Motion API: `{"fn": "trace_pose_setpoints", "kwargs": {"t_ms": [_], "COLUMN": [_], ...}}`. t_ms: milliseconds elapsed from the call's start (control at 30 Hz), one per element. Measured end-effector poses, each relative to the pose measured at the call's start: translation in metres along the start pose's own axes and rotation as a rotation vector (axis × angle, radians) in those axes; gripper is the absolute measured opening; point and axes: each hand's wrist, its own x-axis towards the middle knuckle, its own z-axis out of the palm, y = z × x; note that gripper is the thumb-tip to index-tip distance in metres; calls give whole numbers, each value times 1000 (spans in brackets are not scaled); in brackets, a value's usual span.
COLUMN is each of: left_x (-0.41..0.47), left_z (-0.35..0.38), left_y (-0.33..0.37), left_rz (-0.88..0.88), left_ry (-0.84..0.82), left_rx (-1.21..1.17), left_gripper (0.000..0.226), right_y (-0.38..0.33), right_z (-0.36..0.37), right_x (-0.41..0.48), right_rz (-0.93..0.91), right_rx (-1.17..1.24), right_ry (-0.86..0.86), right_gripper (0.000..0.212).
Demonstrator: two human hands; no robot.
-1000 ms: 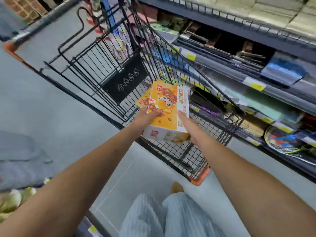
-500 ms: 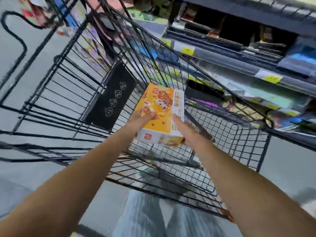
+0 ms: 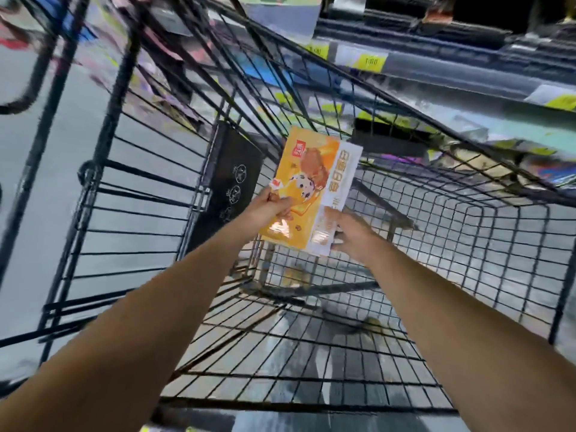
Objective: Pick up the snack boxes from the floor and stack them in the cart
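Single head-worn view, wide-angle, facing forward and steeply down into the wire cart (image 3: 467,244) from close above (margins blurred); store shelves (image 3: 436,67) beyond.

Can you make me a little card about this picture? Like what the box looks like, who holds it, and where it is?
box: orange and white snack box, tilted, held up inside the cart above its wire floor
left hand: left hand holds the box's left edge, thumb on the front
right hand: right hand holds the white side near the bottom corner
cart: black wire cart with a black panel on one wall
nearby: store shelf with yellow price tags
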Motion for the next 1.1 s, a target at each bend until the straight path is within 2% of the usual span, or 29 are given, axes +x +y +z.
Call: {"fn": "trace_pose_setpoints", "kwargs": {"t_ms": [33,100,200,267,333,367,467,533,633,700,833,967,1100], "left_x": [0,-4,-3,-11,-22,-29,-53,-71,-95,-113,-153,-187,-221], "left_z": [0,2,4,13,23,30,65,91,146,185,279,378,484], "left_y": [3,9,5,7,12,14,24,30,35,38,42,47,50], "left_rz": [-2,-18,-33,0,20,16,52,77,107,148,250,344,400], "left_ry": [28,81,151,213,268,277,265,207,139,122,143,-2,-112], "left_rx": [6,-8,-131,-176,-200,-211,-99,-60,-19,24,97,156,229], "left_gripper": [38,30,34,34,22,25,66,61,51,43,3,17,16], "right_y": [-3,-4,-5,-4,-5,-4,1,9,28,43,85,126,182], "right_z": [3,3,0,-11,-21,-28,-55,-75,-122,-157,-242,-330,-422], "right_x": [0,0,-5,-17,-29,-34,-59,-75,-106,-128,-173,-215,-253], "right_rz": [-4,-9,-39,-79,-109,-122,-184,-217,-290,-326,-389,-411,-444], "right_rx": [-10,-1,-14,-13,-7,2,23,27,54,72,177,302,421], "right_ry": [-2,-10,-47,-96,-108,-99,-90,-93,-75,-61,21,110,195], "right_gripper": [37,38,35,23,14,17,22,19,6,6,24,14,11]}}
